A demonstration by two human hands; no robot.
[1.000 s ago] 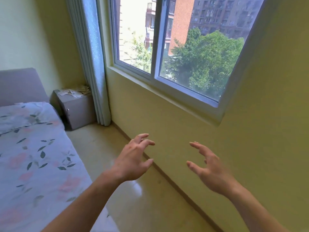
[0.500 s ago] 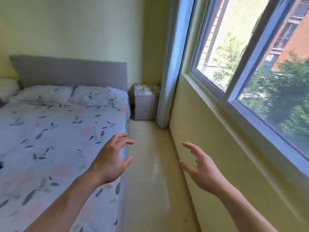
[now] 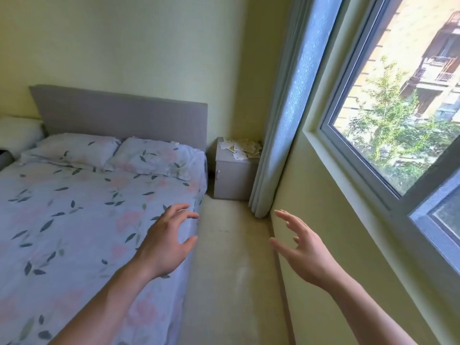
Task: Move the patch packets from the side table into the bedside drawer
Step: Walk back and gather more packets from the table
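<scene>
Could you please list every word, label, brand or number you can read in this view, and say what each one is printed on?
No text can be read in this view.
Patch packets on the grey side table: pale wrappers with yellow-green marks, but any print is too small and blurred to read.
Bedsheet and pillows: leaf and flower pattern only, no lettering.
Buildings outside the window: no signs legible.

Patch packets (image 3: 241,148) too small to count; curtain (image 3: 281,135) hides side table's (image 3: 234,178) right edge
</scene>
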